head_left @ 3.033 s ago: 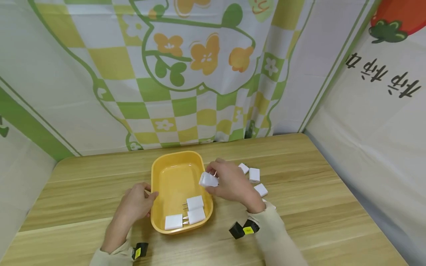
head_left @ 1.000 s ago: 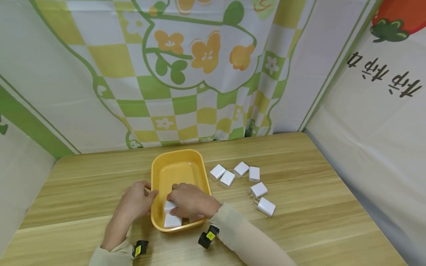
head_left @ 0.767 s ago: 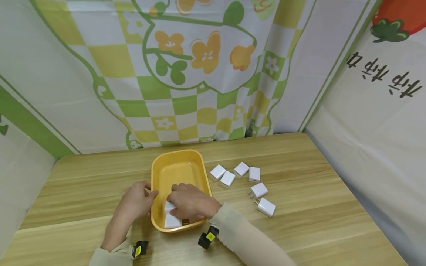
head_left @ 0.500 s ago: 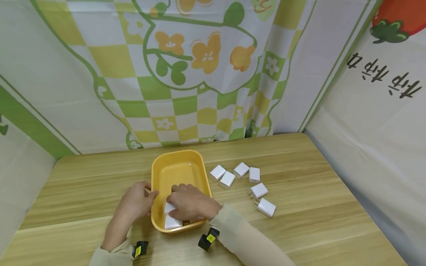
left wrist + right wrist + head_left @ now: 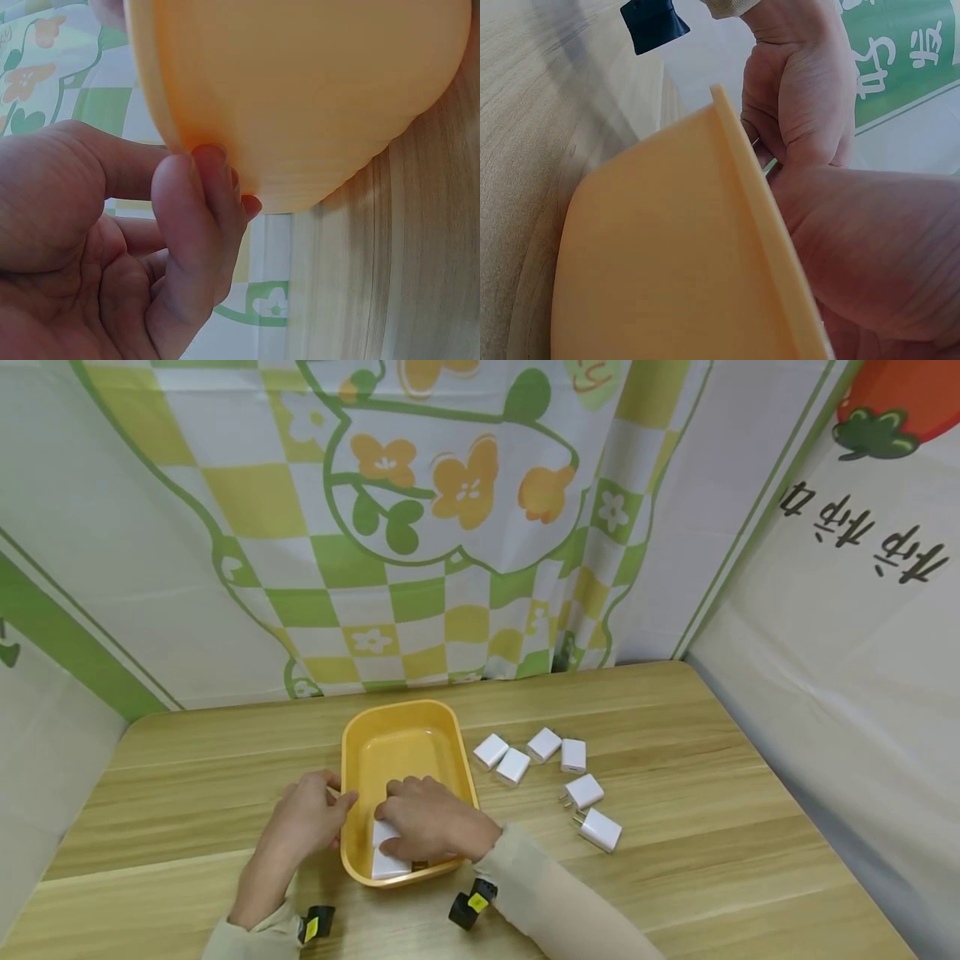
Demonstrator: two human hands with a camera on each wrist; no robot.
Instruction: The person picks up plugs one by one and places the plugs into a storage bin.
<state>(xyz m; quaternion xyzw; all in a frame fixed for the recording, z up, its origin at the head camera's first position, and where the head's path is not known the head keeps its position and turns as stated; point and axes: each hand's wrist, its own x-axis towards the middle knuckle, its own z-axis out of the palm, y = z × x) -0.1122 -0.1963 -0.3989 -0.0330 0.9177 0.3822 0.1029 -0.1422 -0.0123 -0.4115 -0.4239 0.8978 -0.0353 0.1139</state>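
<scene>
A yellow plastic tray (image 5: pixel 401 752) stands on the wooden table. At its left rim my left hand (image 5: pixel 303 817) pinches the edge, thumb on top; the left wrist view shows the fingers against the outer wall (image 5: pixel 300 97). My right hand (image 5: pixel 429 817) reaches into the near half of the tray, holding a white plug-in charger (image 5: pixel 385 832) between thumb and fingers. Just below, another white charger (image 5: pixel 390 864) lies along the near wall. More chargers in that corner are hidden beneath the hand. In the right wrist view the tray wall covers the fingertips of the right hand (image 5: pixel 877 247).
Several loose white chargers lie right of the tray, among them one at the back (image 5: pixel 543 745) and one nearest the front with its prongs showing (image 5: pixel 600 829). A patterned curtain (image 5: pixel 420 602) hangs behind the table's back edge.
Three seconds ago my right hand held a white charger over the tray's right rim; it has moved left and down into the tray. Over the last second both hands stay nearly still.
</scene>
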